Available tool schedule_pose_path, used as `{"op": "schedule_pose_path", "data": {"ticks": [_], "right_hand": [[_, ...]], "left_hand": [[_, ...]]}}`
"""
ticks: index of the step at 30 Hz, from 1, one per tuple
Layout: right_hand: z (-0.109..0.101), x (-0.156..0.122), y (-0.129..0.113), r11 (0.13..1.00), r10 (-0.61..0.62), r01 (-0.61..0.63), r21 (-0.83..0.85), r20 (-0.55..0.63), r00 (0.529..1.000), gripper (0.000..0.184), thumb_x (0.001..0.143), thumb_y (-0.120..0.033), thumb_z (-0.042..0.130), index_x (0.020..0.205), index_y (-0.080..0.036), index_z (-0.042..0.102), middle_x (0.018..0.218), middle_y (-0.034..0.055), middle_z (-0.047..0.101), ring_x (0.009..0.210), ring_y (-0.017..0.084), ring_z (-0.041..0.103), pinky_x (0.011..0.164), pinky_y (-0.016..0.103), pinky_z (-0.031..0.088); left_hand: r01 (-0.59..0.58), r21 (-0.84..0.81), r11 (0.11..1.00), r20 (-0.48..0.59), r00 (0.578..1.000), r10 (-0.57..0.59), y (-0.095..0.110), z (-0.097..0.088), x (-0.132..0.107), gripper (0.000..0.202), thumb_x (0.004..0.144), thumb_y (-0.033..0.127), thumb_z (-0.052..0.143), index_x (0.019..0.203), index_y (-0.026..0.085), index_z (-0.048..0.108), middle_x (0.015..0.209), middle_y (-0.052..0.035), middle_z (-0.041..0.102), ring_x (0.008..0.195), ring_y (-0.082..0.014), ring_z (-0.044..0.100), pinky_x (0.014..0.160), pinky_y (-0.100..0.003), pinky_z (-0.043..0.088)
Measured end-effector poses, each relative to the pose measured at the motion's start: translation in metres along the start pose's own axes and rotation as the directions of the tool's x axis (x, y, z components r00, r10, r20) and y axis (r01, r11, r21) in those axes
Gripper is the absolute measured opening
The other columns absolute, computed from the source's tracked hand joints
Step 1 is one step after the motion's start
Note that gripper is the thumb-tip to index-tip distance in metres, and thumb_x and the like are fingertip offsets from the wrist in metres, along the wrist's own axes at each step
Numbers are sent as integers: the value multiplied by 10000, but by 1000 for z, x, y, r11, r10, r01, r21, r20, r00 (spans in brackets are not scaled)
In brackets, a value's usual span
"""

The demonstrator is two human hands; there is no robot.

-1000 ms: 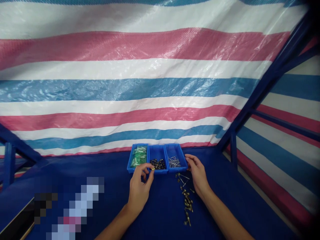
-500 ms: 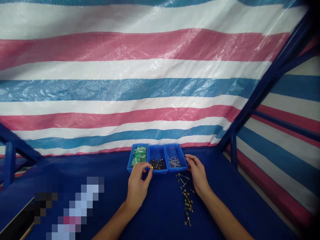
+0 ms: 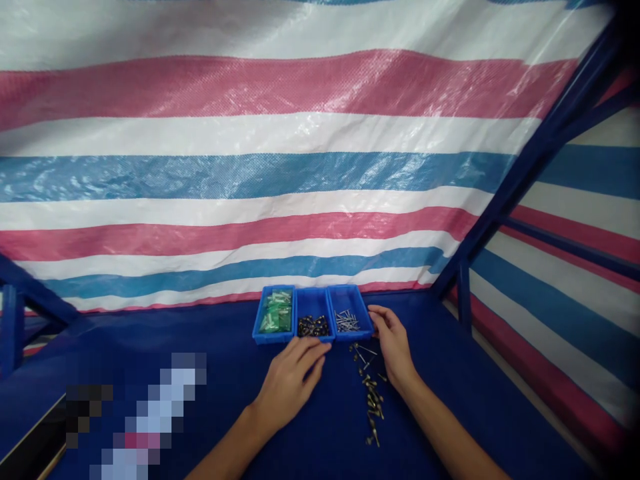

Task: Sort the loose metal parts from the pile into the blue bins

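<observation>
My left hand (image 3: pixel 295 377) is palm down in front of the middle blue bin (image 3: pixel 314 300), its fingers stretched towards the front rim and the thumb a little apart. Nothing shows between its fingers. In that bin lies a heap of small dark and brass-coloured pieces (image 3: pixel 313 326). My right hand (image 3: pixel 393 343) is at the right wall of the right blue bin (image 3: pixel 350 300), fingers curled in; what they hold, if anything, is hidden. Silver screws (image 3: pixel 347 321) fill the front of this bin. Brass-coloured screw assemblies (image 3: pixel 373 402) and loose silver screws (image 3: pixel 367 357) lie beside that hand.
The left blue bin (image 3: pixel 260 320) holds small green-and-clear packets (image 3: pixel 277 312). At the lower left are a dark phone-like object (image 3: pixel 35 437) and a blurred pale strip (image 3: pixel 165 413). Striped sheeting (image 3: pixel 250 177) hangs behind the blue tabletop (image 3: pixel 200 333); blue frame bars (image 3: pixel 493 213) stand right.
My left hand has moved right and slightly down, its pinch loosened. The small brass-coloured piece at its fingertips is no longer visible. My right hand stays by the right bin.
</observation>
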State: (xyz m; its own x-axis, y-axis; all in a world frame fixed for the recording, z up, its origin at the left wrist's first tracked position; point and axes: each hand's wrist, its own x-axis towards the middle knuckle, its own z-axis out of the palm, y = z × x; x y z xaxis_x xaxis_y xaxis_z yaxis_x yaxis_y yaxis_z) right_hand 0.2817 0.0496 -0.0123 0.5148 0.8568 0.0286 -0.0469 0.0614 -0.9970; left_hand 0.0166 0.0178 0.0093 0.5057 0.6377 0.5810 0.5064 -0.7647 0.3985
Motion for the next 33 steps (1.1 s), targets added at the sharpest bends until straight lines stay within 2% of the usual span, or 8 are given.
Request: {"op": "schedule_pose_path", "data": {"ticks": [2,4,8,13,18,21,25,33], "right_hand": [[1,-1,-1,999,-31,31,-11,-6,999,410,791,-552,777,1045,-230,761,955,42,752,844,238,645,725,324,489],[2,-3,-2,998,-61,61,-21,-10,998,418,793,-562,776,1047,-230,755,977,45,751,890,248,652,764,331,497],[2,-4,-1,995,-88,87,-39,-5,996,418,795,-568,771,1039,-228,751,983,49,753,921,260,662,805,351,512],[1,-2,4,993,-94,94,-72,8,996,393,812,-547,763,1045,-230,749,1012,53,755,929,264,665,823,367,518],[1,-2,4,992,-96,96,-88,5,995,396,810,-540,751,1050,-226,747,1009,51,747,970,274,668,846,369,521],[2,-3,1,993,-86,86,-86,5,996,393,812,-534,747,1049,-221,748,1016,54,750,962,272,669,841,365,523],[3,-4,-2,995,-69,69,-72,0,998,399,805,-535,750,1048,-218,753,1025,61,755,952,273,675,806,355,525],[2,-4,-5,998,-38,38,-57,3,999,419,785,-542,760,1046,-214,761,1012,64,761,886,259,665,710,329,508]], "left_hand": [[-43,-24,999,214,976,47,13,0,2,416,1105,212,555,1504,324,590,1379,-51,701,1211,-243,667,1088,-426,543],[-72,-49,996,361,929,85,26,2,5,517,1082,257,614,1578,359,506,1527,-25,623,1270,-256,632,1106,-444,534],[-138,-20,990,474,871,131,42,8,10,599,1056,314,662,1614,369,451,1682,7,466,1270,-298,590,1056,-509,540],[-188,-13,982,444,879,174,40,11,6,385,1096,322,612,1481,338,602,1573,16,599,1243,-269,592,1040,-455,517],[-184,-1,983,410,897,168,29,15,3,307,1092,163,598,1367,290,649,1372,4,706,1166,-224,634,979,-392,518],[-137,37,990,374,921,113,21,17,2,377,1070,90,596,1403,267,622,1303,-23,704,1141,-231,646,959,-393,532],[-31,97,995,282,959,3,12,20,1,309,1016,147,717,1317,205,675,1226,-65,690,1100,-259,676,943,-398,577],[23,159,987,244,968,-62,1,24,-2,165,963,199,796,1110,192,721,1072,-63,693,950,-264,726,809,-374,633]]}}
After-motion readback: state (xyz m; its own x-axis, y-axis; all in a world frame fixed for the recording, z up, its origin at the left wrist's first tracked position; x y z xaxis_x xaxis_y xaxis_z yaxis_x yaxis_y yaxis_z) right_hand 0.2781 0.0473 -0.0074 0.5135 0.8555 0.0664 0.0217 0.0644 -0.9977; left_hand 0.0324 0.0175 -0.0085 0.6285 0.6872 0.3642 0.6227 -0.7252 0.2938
